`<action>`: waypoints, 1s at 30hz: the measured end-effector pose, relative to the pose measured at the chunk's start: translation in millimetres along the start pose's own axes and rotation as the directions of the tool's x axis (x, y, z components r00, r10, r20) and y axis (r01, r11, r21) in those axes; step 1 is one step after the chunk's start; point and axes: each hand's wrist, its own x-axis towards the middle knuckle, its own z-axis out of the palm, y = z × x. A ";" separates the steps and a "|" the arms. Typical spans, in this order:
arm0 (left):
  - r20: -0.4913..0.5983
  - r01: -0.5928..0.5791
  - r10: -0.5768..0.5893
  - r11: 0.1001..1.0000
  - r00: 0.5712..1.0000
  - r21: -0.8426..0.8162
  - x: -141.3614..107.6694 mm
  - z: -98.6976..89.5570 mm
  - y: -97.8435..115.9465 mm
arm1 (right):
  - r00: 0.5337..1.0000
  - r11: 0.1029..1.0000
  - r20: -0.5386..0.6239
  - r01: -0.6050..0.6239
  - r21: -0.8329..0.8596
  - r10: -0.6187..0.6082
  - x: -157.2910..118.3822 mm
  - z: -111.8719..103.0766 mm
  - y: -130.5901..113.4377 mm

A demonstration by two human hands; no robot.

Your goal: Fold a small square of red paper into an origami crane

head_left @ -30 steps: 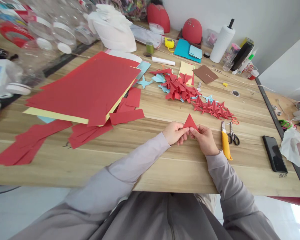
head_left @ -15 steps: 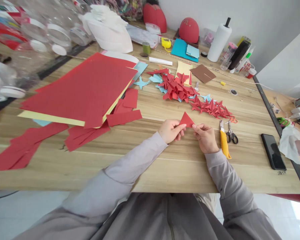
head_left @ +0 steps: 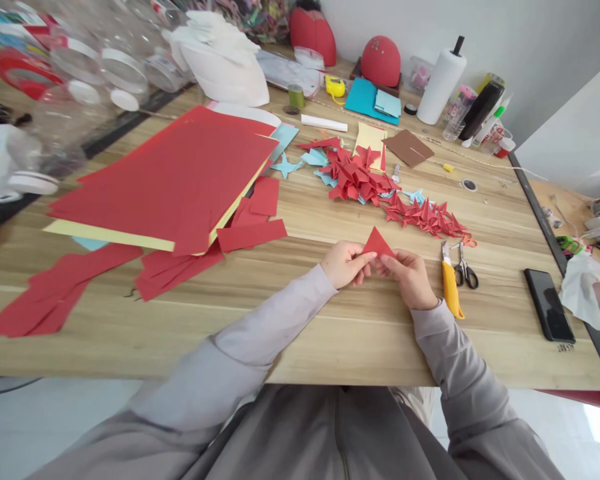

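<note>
The bare left hand [head_left: 345,265] and bare right hand [head_left: 409,280] pinch close together (thumbs on top), forearms angling inward from long grey sleeves [head_left: 275,313].

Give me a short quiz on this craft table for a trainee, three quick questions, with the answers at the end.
1. True or false: the left hand and the right hand both hold the red paper triangle.

2. Which item lies closest to the right hand?
A) yellow utility knife
B) scissors
C) smartphone

3. What colour is the sheet showing beneath the edge of the large red paper stack?

Key: 1. True. 2. A. 3. Yellow.
</note>
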 end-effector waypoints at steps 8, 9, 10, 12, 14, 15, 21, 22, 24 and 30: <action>0.103 -0.120 0.102 0.976 0.989 0.181 -5.2 -3.1 1.7 | 0.994 0.995 0.110 0.022 -0.095 -0.011 -3.6 -0.1 -3.6; 0.116 -0.124 0.103 0.973 0.988 0.195 -5.3 -4.1 2.7 | 0.993 0.996 0.121 0.010 -0.089 0.001 -3.5 -0.2 -4.0; 0.129 -0.124 0.098 0.970 0.987 0.209 -5.4 -5.1 3.6 | 0.992 0.997 0.128 -0.005 -0.077 0.015 -3.4 0.0 -4.3; 0.150 -0.118 0.084 0.966 0.985 0.231 -5.4 -7.1 5.3 | 0.991 0.998 0.129 -0.041 -0.039 0.045 -3.2 0.5 -4.0; 0.164 -0.116 0.076 0.962 0.984 0.248 -5.3 -9.2 6.4 | 0.989 0.997 0.120 -0.082 -0.003 0.082 -2.8 0.8 -3.1; 0.169 -0.116 0.074 0.960 0.983 0.254 -5.2 -10.4 6.8 | 0.988 0.995 0.116 -0.104 0.010 0.102 -2.5 0.7 -2.8; 0.119 -0.091 0.064 0.968 0.991 0.235 -2.5 -17.8 7.3 | 0.973 0.975 0.090 -0.218 0.051 0.213 -1.6 -3.6 -7.9; 0.101 -0.084 0.063 0.971 0.993 0.223 -1.9 -18.9 7.7 | 0.973 0.973 0.081 -0.221 0.061 0.215 -1.5 -4.4 -9.3; 0.081 -0.069 0.053 0.976 0.995 0.205 -1.2 -20.6 8.7 | 0.974 0.972 0.075 -0.220 0.084 0.214 -1.0 -6.3 -11.3; -0.014 -0.027 0.030 0.983 0.999 0.182 0.4 -27.2 13.5 | 0.977 0.962 0.071 -0.208 0.174 0.199 3.7 -16.8 -10.8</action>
